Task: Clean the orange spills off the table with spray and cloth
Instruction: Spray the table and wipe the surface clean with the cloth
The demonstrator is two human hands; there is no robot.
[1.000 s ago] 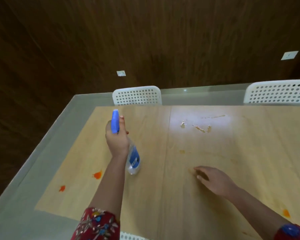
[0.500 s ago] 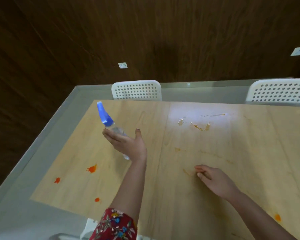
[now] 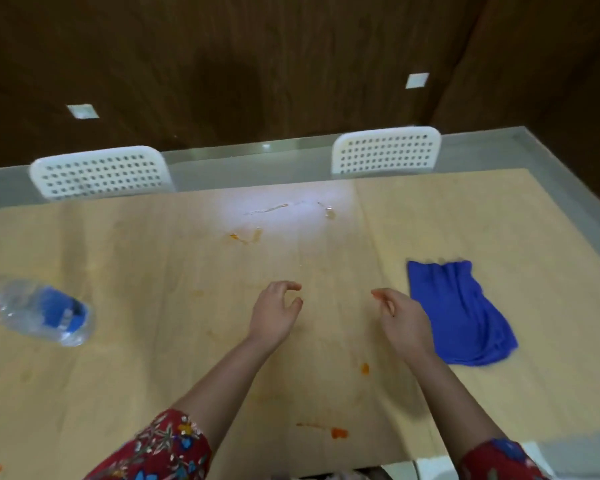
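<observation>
Table (image 3: 153, 254): 2 hands, 1 spray bottle (image 3: 32, 311), 1 cloth (image 3: 461, 313), 5 orange spills (image 3: 339, 433), 2 white chairs (image 3: 101, 174).
Left hand (image 3: 274, 313) and right hand (image 3: 400, 317) mid-frame, apart, fingers loosely curled, holding nothing. Spray bottle on its side at left edge. Blue cloth right of centre, just beside right hand. Spills: two lower centre, two lower left, one faint upper centre.
</observation>
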